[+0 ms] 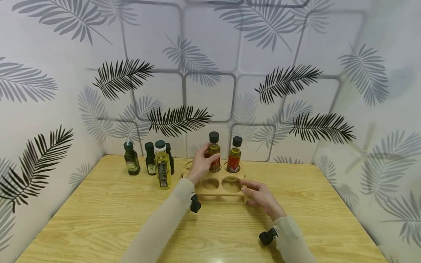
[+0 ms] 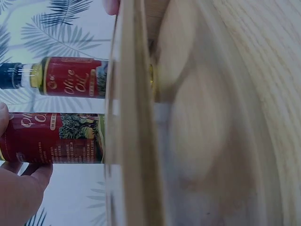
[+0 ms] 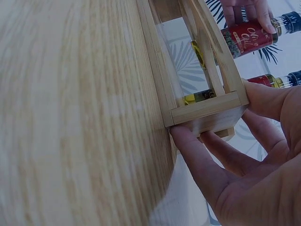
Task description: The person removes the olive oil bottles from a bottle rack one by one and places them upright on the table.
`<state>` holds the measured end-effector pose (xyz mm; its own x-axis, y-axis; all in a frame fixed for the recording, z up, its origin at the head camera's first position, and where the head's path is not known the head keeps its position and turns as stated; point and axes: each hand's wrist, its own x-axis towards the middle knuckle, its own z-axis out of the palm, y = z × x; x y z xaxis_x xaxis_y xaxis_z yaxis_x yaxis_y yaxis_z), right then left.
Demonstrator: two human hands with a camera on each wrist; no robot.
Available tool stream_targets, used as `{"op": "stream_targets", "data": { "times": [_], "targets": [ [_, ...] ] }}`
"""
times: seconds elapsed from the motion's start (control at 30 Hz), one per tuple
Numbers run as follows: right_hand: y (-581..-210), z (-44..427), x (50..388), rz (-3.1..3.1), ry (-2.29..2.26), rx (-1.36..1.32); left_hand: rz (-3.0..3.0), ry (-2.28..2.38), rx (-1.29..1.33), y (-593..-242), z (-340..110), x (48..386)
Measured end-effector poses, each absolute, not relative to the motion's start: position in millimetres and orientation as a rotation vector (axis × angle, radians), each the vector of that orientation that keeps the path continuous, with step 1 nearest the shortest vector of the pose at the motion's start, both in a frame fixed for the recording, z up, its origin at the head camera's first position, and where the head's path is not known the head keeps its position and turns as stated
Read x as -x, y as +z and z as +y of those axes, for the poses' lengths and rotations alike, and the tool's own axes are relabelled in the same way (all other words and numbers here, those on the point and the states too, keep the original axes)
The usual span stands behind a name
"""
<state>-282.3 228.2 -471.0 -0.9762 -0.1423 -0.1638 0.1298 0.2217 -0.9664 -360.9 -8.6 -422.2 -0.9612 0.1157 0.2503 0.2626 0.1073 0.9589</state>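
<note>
Pale wall (image 1: 210, 95) with grey and black fronds, wood-grained tabletop (image 1: 98, 226)

Olive oil bottle (image 2: 61, 139) upright in the rack (image 1: 219, 192), back row, middle hole!

I've got it in clear view: black cap (image 1: 213, 136) on, yellowish oil at the neck, red label (image 3: 245, 38) with "Olive Oil" in pale script and a picture of trees lower down, the left hand (image 1: 201, 164) gripping it, its lower end visible under the top board; and there's that rack, pale wood, two rows of round holes, standing level on the desk (image 1: 302, 193), long side facing me, right end held by the right hand (image 1: 262, 198).
</note>
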Motion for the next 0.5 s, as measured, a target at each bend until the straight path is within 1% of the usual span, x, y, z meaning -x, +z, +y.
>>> {"op": "stream_targets", "data": {
  "times": [0.27,0.5],
  "targets": [
    [-472.5,229.7,282.8,2.266,-1.830,0.015,-2.241,-1.988,0.414,-408.5,-14.0,353.3],
    [-473.2,227.1,282.2,2.266,-1.844,0.022,-2.201,-1.963,0.505,-399.4,-23.9,344.3]
  ]
}}
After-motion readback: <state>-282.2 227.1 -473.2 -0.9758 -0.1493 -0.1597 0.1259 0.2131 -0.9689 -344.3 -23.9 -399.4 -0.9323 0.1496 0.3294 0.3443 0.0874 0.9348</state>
